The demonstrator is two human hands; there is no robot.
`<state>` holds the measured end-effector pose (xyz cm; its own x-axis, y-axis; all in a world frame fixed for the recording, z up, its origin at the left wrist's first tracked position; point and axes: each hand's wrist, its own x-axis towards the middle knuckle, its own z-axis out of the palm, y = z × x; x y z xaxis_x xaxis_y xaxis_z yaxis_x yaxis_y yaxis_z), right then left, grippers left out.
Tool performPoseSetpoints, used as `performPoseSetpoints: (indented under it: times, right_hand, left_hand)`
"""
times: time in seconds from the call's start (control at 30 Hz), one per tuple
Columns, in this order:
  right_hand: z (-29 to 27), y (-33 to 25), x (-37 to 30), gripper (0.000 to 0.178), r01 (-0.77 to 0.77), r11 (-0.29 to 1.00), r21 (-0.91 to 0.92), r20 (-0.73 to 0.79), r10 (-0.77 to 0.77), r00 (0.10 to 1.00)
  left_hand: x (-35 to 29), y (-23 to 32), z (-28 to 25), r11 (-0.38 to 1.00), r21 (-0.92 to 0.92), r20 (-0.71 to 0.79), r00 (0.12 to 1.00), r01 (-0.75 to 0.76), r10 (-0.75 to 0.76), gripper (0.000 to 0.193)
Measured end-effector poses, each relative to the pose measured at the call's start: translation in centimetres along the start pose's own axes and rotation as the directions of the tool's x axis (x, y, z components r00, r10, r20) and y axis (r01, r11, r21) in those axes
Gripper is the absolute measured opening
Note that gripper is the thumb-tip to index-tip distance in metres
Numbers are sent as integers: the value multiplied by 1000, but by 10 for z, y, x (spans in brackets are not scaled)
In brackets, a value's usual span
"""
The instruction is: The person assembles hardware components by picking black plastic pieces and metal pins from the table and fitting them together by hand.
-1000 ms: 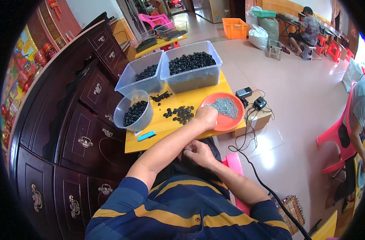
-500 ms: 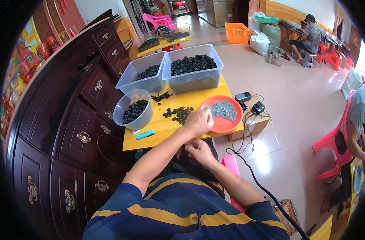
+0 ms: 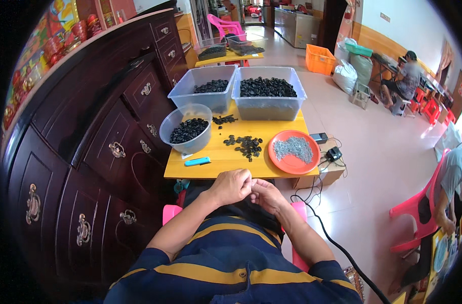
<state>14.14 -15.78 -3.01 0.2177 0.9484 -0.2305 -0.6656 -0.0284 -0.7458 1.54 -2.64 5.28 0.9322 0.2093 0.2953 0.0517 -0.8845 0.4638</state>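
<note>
My left hand [image 3: 230,186] and my right hand [image 3: 266,195] meet above my lap, just off the front edge of the yellow table [image 3: 222,166]. Both are closed, fingertips pinched together; whatever sits between them is too small or hidden to make out. Beyond them lies a loose pile of small black round pieces [image 3: 249,147]. To its right, an orange-red plate [image 3: 291,165] carries a heap of thin grey metal-looking bits [image 3: 295,148]. A light-blue, pen-shaped tool [image 3: 197,161] lies near the table's front left.
A round clear tub [image 3: 201,139] and two rectangular clear bins [image 3: 269,109] [image 3: 194,95] hold black pieces. Dark drawers [image 3: 114,116] border the left. A box with black devices [image 3: 333,154] and cables stands right of the table. People sit at the right.
My left hand has come back from the plate's left edge to meet my right hand over my lap. The whole view has shifted, showing the table further right.
</note>
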Motion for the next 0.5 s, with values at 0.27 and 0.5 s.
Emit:
performPoseSetpoints:
  times: [0.27, 0.5]
  right_hand:
    - [-2, 2, -3, 16, -74, 997, -24, 61, 75, 995]
    - [-5, 5, -2, 15, -64, 995, 70, 106, 56, 993]
  left_hand:
    - [-15, -11, 0, 989, 87, -34, 992, -116, 119, 10]
    - [-20, -8, -3, 987, -19, -67, 985, -160, 159, 10]
